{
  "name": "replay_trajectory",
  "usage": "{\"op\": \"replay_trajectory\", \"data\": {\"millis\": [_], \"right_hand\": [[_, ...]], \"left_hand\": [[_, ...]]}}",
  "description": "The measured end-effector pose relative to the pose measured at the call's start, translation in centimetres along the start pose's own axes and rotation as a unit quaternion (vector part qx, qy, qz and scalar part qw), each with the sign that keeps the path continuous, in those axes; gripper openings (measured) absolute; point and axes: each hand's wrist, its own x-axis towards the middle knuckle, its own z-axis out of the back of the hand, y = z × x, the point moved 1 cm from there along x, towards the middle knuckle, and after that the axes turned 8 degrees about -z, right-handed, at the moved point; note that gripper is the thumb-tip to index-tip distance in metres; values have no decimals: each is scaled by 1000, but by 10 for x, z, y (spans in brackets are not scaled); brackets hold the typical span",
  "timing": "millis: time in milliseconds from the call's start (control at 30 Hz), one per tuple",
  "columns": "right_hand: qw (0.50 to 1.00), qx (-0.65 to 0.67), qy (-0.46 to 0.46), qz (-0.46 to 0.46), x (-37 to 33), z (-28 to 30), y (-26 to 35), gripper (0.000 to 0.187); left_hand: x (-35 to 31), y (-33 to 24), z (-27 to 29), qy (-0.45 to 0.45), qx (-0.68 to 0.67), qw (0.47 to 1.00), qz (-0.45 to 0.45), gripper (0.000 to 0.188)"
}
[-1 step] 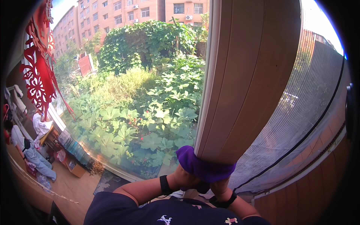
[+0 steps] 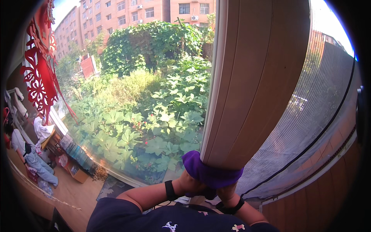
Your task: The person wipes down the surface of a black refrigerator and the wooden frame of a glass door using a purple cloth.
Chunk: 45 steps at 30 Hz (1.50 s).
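Note:
A purple cloth [image 2: 212,174] wraps across the lower visible part of a wide beige-brown post [image 2: 247,89], hugging its front and left edge. My left hand [image 2: 192,183] is closed on the cloth at its left end, fingers partly covered by the folds. At the right end my right hand [image 2: 227,190] grips it too, close beside the left. Both wrists wear black bands. Some fingers of each hand are hidden behind the cloth.
Left of the post a large window pane [image 2: 127,116] shows green plants. On the right hangs a mesh screen [image 2: 297,127] with a dark cord. A red cut-out ornament [image 2: 40,73] hangs at far left, above clothes [image 2: 36,160] and a cardboard box [image 2: 77,174].

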Motion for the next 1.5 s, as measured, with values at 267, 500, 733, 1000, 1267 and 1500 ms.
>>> {"op": "replay_trajectory", "data": {"millis": [267,500,733,1000,1267,1500], "right_hand": [[987,157,38,15,39,12,28,50],[999,-42,0,22,6,8,24,45],[994,74,74,-15,-15,7,7,59],[996,69,-3,-59,-26,-5,1,45],[990,114,-70,-43,-28,-11,26,30],[995,-33,-72,-52,-63,48,32,25]], "left_hand": [[1,19,-8,46,1,999,23,75],[-8,-2,-18,-39,12,999,29,53],[-34,11,-16,30,-28,999,-2,46],[-11,3,-6,49,-156,985,57,53],[-53,3,-13,191,-170,966,-33,35],[-13,-38,-54,271,-186,928,-174,34]]}}
